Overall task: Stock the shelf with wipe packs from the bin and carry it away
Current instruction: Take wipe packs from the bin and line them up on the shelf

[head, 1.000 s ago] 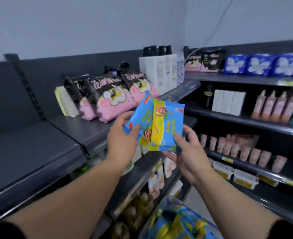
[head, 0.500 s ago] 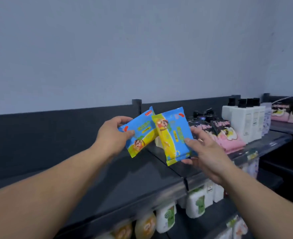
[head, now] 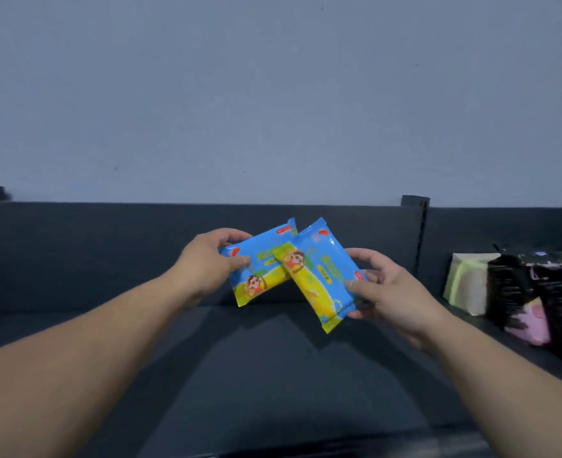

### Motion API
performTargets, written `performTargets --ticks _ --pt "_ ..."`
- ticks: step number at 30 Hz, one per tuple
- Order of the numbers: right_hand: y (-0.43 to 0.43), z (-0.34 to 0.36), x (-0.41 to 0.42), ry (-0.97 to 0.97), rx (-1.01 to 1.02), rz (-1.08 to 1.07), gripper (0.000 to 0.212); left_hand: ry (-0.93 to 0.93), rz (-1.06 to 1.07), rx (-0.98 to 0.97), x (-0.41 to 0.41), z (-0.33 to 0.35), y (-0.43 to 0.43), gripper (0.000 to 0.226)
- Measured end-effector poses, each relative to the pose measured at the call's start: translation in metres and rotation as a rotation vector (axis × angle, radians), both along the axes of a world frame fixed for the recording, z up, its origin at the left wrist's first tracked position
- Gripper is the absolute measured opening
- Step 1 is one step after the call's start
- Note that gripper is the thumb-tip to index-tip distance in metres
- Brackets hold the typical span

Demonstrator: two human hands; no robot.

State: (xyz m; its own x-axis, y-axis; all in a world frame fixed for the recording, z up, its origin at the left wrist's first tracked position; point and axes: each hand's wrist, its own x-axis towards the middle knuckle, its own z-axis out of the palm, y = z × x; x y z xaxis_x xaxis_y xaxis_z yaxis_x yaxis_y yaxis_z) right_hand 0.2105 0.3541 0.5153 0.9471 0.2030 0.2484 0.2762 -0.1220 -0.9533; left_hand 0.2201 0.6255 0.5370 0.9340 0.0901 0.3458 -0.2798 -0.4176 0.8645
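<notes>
Two blue and yellow wipe packs with a cartoon figure are held up over a dark grey shelf (head: 273,368). My left hand (head: 206,266) grips the left wipe pack (head: 259,269) by its left edge. My right hand (head: 385,289) grips the right wipe pack (head: 322,279) by its right edge. The right pack overlaps the left one at the middle. Both packs hang tilted a little above the shelf board, close to its dark back panel (head: 107,252). The bin is out of view.
On the same shelf at the right stand a pale yellow pack (head: 468,282) and black and pink packs (head: 537,302). A dark upright post (head: 416,226) divides the back panel. A plain grey wall (head: 273,94) rises behind the shelf.
The view has swung left, so the bare shelf section now fills the frame. Both hands have carried the two packs over it and lower, towards the back panel.
</notes>
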Motion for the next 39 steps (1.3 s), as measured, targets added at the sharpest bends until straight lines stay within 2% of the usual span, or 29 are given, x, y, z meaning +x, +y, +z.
performTargets --ticks 8,16,29,39 --pt "0.065 -0.011 0.011 0.003 -0.118 0.178 0.031 0.080 0.243 0.047 -0.037 -0.020 0.077 0.022" --pt "0.130 -0.024 0.007 -0.058 -0.203 0.247 0.031 0.100 0.446 0.096 -0.069 -0.028 0.177 0.019" --pt "0.336 -0.016 0.022 -0.124 -0.327 0.279 0.031 0.100 0.448 0.119 -0.069 -0.031 0.349 0.019" --pt "0.439 -0.022 0.041 -0.129 -0.466 0.331 0.028 0.196 0.402 0.175 -0.031 -0.050 0.406 0.018"
